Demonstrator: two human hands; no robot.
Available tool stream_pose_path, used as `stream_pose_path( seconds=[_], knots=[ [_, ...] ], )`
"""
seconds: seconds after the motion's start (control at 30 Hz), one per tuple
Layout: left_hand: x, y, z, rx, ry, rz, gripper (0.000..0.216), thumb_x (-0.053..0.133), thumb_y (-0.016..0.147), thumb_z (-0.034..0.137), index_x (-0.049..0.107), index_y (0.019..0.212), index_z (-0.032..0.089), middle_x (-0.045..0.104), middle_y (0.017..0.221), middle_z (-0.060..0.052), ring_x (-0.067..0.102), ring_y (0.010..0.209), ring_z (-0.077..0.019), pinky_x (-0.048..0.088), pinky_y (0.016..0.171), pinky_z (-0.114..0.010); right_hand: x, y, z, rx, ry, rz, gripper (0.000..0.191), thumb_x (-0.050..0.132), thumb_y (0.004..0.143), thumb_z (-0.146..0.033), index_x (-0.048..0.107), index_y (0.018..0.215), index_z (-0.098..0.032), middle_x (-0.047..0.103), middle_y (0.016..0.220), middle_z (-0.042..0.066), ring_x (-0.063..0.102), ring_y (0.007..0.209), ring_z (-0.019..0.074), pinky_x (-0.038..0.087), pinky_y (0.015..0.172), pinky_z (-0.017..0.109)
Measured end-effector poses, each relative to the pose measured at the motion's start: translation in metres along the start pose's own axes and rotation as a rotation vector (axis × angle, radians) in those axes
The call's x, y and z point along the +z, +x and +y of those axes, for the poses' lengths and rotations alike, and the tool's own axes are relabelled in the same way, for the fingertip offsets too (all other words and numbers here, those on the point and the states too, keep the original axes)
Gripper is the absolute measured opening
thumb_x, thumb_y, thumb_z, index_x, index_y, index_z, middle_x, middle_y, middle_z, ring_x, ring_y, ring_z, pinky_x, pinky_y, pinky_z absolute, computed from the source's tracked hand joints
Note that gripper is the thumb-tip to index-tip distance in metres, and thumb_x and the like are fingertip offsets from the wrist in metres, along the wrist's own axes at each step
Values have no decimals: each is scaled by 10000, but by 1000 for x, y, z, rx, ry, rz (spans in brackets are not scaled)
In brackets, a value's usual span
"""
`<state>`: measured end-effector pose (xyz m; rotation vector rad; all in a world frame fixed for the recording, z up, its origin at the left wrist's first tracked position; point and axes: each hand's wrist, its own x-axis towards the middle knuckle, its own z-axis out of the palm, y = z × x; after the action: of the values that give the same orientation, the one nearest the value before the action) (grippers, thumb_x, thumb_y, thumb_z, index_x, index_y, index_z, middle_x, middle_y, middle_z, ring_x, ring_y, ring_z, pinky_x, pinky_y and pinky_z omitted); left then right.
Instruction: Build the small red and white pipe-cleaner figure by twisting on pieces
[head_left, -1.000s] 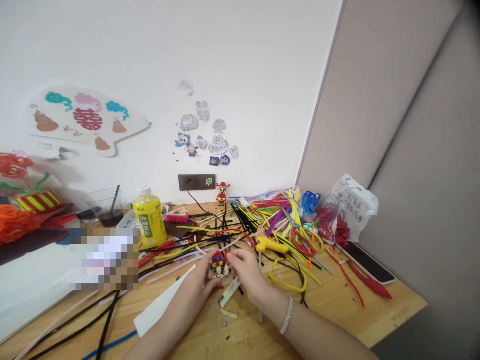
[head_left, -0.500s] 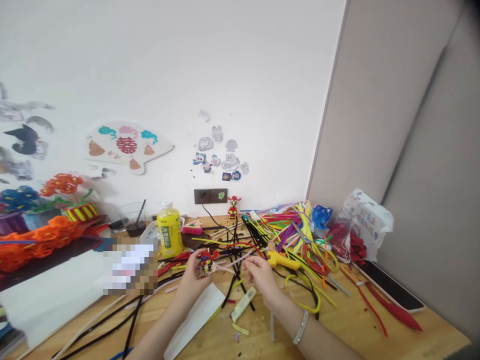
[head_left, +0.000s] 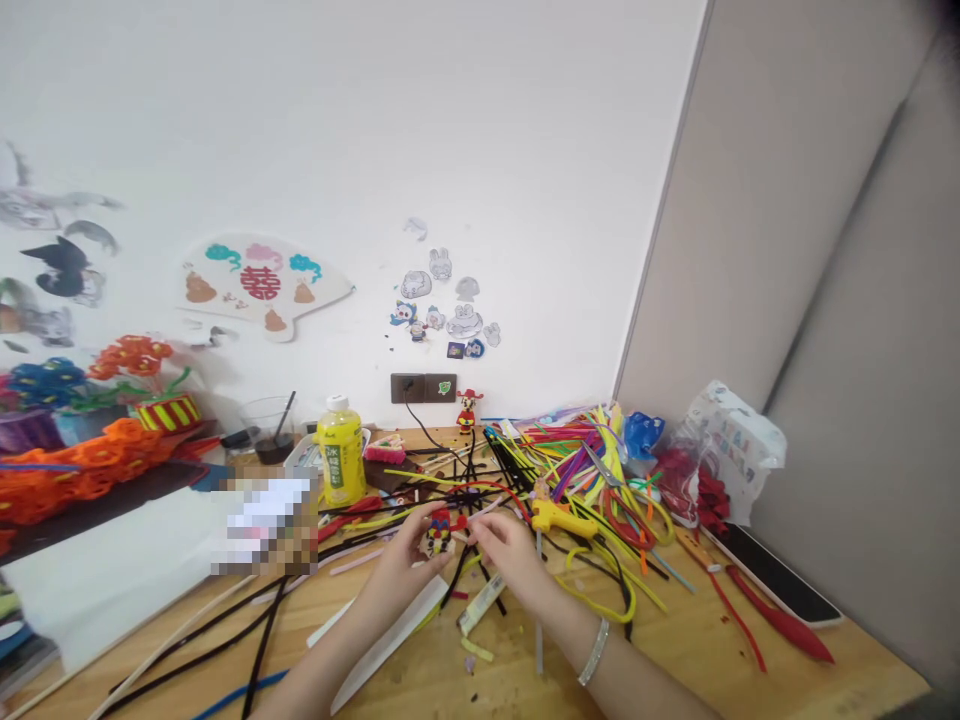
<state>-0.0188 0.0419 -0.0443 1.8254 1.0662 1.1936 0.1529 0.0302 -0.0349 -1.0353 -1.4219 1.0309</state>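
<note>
My left hand (head_left: 409, 565) is closed around a small pipe-cleaner figure (head_left: 440, 528), red, blue and yellow with a cream lower part marked in black. The figure appears to be upside down. Just to its right, my right hand (head_left: 506, 548) is pinched, with its fingertips close to the figure's red edge; what they hold, if anything, is too small to make out. A yellow glue gun (head_left: 562, 518) lies right of that hand. Below the hands are a pale yellow labelled packet (head_left: 482, 603) and a white paper sheet (head_left: 390, 645).
Another red-hatted figure (head_left: 466, 411) stands against the wall. A yellow bottle (head_left: 342, 455) and a plastic cup (head_left: 270, 430) are at the back left. Heaped pipe cleaners (head_left: 555, 450) and scissors (head_left: 600, 465) lie back right, with a phone-like black slab (head_left: 784, 578) beyond.
My left hand has moved right with the figure, and my right hand has shifted slightly left and down. The two hands are closer together. The camera view has shifted slightly.
</note>
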Motion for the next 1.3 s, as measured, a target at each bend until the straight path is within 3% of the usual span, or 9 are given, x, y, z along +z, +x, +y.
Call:
stream_pose_path(
  seconds=[0.3,0.47,0.53,0.63,0.7,0.87,1.03,1.13,1.3],
  knots=[
    [11,-9,15,-7,-36,-89,503,594,626,184,467,1112,190,507,1196,-101,452,1118,-213,410,872,-323,4,-3,4,-81,-136,-16,185,514,738,-303,566,626,-165,516,576,-23,467,563,119,354,552,224],
    [10,-4,10,-20,-80,-24,549,593,633,218,410,1150,197,495,1191,-95,464,1097,-207,426,852,-327,-14,-1,-10,-168,-318,-45,180,509,751,-316,607,814,-179,582,769,17,514,687,141,378,621,236],
    [6,-1,9,-24,-63,46,557,589,635,230,397,1157,204,501,1173,-82,469,1086,-203,420,856,-326,-26,-2,-17,-237,-503,-186,234,610,670,-310,601,879,-207,579,822,13,509,721,148,374,632,233],
    [-1,3,10,-16,-37,164,547,593,634,246,402,1146,217,514,1132,-62,481,1064,-195,408,863,-319,-37,-6,-20,-392,-768,-639,337,741,508,-304,634,819,-231,575,801,2,499,793,180,366,678,240],
    [-5,4,12,-19,-48,199,555,591,647,273,383,1157,213,546,1014,-44,534,959,-181,433,814,-313,-37,-8,-17,-451,-889,-692,285,747,505,-257,642,767,-218,568,770,10,497,794,193,361,657,240],
    [-9,5,15,-15,-52,195,599,573,679,311,318,1206,181,494,690,40,546,663,-141,458,625,-269,-29,-9,-18,-445,-816,-488,148,610,682,-204,609,830,-211,595,750,11,525,726,172,360,628,237],
    [-5,-1,28,1,33,217,568,560,692,330,338,1196,191,489,678,47,521,609,-136,440,554,-252,-25,-9,-26,-336,-632,-237,212,410,834,-274,507,1008,-200,582,923,48,512,823,166,359,690,254],
    [1,-7,43,-3,121,194,554,555,692,315,352,1191,184,486,628,57,513,580,-137,438,539,-253,-17,-9,-22,-324,-524,-166,205,403,833,-342,528,841,-180,559,775,18,491,728,141,347,641,236],
    [8,-16,57,27,169,119,518,531,700,275,372,1186,195,591,755,8,555,618,-137,460,581,-261,-10,-9,-13,-263,-360,-83,277,383,819,-347,393,596,-183,410,591,-38,398,588,102,305,560,217]
  ],
)
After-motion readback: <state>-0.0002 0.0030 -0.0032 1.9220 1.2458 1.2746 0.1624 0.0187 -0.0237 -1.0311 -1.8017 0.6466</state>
